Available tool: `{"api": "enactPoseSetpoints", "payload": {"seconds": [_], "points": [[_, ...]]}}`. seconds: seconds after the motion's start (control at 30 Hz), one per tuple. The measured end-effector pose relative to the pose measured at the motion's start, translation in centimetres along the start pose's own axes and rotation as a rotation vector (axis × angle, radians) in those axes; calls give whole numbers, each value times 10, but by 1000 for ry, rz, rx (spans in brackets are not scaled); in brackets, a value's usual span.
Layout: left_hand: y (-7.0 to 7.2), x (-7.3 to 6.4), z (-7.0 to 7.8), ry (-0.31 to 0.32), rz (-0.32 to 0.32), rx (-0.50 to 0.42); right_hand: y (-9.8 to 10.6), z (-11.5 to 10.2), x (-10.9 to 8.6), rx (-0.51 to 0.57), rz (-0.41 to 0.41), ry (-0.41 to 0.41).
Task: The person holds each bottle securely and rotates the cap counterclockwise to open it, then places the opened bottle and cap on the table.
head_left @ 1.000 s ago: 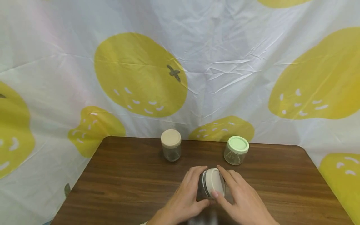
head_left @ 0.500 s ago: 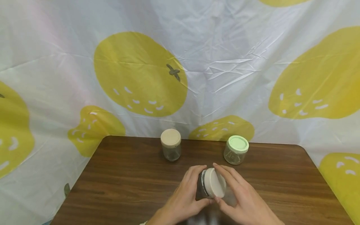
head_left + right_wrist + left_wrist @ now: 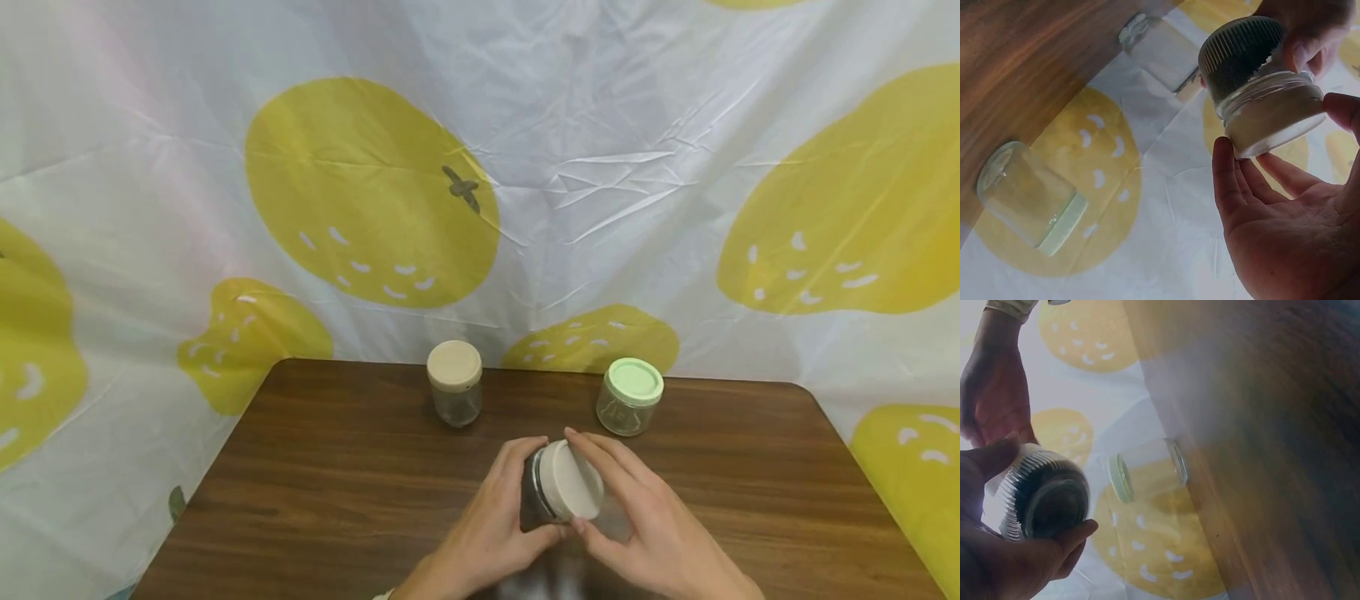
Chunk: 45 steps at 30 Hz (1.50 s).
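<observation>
My left hand grips a ribbed glass jar partly filled with something dark, possibly grains or powder. The jar tilts so that its off-white lid faces my right hand. The right thumb and fingertips pinch this lid by its edge, the palm held off its face. In the right wrist view the lid sits on the neck, and the dark contents lie toward the jar's base. From the left wrist view the round base shows between the left thumb and fingers.
Toward the back of the brown wooden table stand two lidded glass jars: a taller one with a beige lid left, a shorter one with a pale green lid right. A white cloth printed with yellow fruit hangs behind.
The right fingers have shifted round the lid's edge, the forefinger moving a little left and the thumb lower, exposing more of the lid's face. The left hand keeps its grip; the standing jars have not moved.
</observation>
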<state>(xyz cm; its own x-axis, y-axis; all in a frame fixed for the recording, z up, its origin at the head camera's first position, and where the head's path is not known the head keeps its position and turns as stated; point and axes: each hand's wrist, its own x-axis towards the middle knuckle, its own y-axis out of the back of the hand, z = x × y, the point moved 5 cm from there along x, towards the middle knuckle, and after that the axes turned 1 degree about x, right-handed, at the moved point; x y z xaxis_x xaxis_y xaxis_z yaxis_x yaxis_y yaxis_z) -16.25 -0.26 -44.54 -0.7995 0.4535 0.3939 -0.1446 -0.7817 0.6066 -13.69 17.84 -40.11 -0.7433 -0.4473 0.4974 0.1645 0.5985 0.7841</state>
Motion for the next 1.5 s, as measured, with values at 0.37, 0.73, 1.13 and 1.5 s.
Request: {"api": "enactPoseSetpoints", "payload": {"seconds": [0.37, 0.73, 1.13, 1.5], "points": [[-1, 0, -3, 54, 43, -71, 6, -6, 9, 47, 39, 34], [1, 1, -7, 71, 119, -111, 12, -5, 12, 100, 132, 67], [2, 1, -13, 79, 170, -132, 15, 3, 6, 244, 247, 52], [-3, 3, -21, 175, 191, -239, 11, 12, -9, 197, 274, -53]]}}
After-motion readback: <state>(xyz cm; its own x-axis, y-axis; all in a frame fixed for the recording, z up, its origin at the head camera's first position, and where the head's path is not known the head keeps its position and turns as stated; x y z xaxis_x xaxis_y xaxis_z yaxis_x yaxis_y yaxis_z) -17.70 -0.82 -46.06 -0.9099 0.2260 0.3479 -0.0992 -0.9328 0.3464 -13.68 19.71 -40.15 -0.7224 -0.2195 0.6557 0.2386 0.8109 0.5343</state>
